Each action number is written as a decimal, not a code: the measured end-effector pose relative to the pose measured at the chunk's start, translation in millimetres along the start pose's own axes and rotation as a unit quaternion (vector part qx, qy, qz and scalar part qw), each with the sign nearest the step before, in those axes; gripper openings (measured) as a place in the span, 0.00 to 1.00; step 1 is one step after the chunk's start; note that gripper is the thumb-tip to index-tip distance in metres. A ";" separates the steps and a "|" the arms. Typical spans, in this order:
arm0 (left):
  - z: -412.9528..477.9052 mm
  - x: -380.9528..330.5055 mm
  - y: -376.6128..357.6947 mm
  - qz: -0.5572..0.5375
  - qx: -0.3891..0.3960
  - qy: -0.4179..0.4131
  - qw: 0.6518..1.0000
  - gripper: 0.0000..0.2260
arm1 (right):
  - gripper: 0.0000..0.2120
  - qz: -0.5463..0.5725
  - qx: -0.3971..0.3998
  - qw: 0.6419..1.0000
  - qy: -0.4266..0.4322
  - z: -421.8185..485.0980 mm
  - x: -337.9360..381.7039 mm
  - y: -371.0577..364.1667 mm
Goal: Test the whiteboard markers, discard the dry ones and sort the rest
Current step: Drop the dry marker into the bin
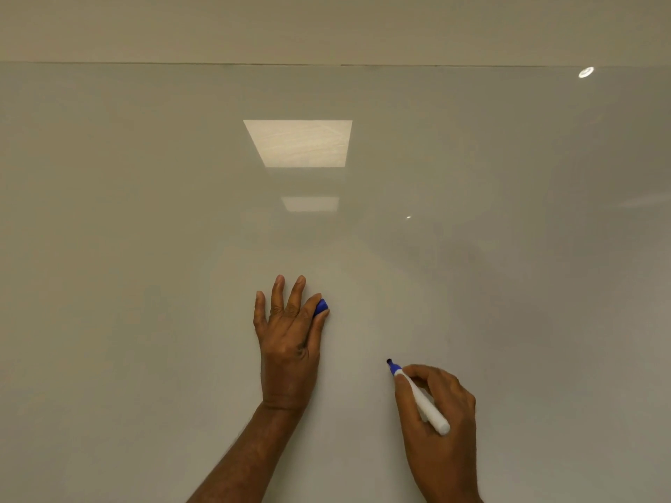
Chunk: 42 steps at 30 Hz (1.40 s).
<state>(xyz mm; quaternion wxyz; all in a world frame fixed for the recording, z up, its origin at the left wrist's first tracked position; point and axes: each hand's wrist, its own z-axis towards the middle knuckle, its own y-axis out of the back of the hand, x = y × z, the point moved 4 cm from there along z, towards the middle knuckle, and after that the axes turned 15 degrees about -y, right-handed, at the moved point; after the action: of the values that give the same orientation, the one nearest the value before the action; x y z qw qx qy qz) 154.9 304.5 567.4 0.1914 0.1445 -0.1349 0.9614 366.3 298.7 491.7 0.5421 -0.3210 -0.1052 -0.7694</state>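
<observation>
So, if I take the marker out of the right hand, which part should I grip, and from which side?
Grip the marker at the bare rear end of its white barrel, which sticks out past the right hand toward the lower right; come from that side. The fingers cover the front, and the blue tip is uncapped.

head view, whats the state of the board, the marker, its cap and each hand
whiteboard: no ink visible, glossy, reflecting ceiling lights
left hand: three fingers straight against the whiteboard, thumb and forefinger pinching the blue cap
right hand: gripping the marker by its barrel
marker: uncapped, blue tip toward the whiteboard, contact unclear
blue cap: off the marker
</observation>
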 end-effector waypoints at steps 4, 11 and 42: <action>-0.2 -0.7 -0.1 -0.006 0.003 0.005 1.000 0.15 | 0.08 0.021 -0.011 0.999 0.024 34.6 35.0 2.1; -1.0 -2.5 1.5 -0.010 0.005 0.011 1.000 0.14 | 0.10 0.027 -0.007 0.999 0.031 81.5 46.3 -13.2; -45.0 -109.7 150.0 -0.422 -0.071 0.616 0.661 0.11 | 0.20 0.166 0.361 0.899 -0.183 -127.7 75.7 39.2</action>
<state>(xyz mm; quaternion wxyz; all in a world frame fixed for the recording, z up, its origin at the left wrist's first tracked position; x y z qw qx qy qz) 180.8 149.0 459.2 0.6260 -0.4535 0.0214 0.6340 337.5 160.3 431.9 0.7117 -0.2512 -0.4187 -0.5050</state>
